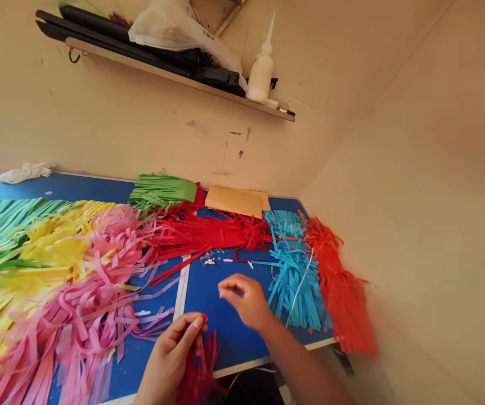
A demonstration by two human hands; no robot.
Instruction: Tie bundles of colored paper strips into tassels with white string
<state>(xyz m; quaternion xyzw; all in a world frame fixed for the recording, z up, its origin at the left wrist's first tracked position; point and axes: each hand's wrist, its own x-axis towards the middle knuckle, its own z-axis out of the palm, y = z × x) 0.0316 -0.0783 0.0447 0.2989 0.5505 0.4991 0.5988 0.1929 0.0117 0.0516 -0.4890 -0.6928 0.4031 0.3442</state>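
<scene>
Our left hand (175, 346) is by the near edge of the bench (242, 344), its thumb laid along the bent index finger in a firm pinch, the other fingers curled beneath. Our right hand (248, 298) is raised, set farther in from that edge, back upward, thumb and fingers curved into a small ring pointing left. Our bare right forearm (299, 360) slants across the near edge from the lower right; the two hands are apart.
</scene>
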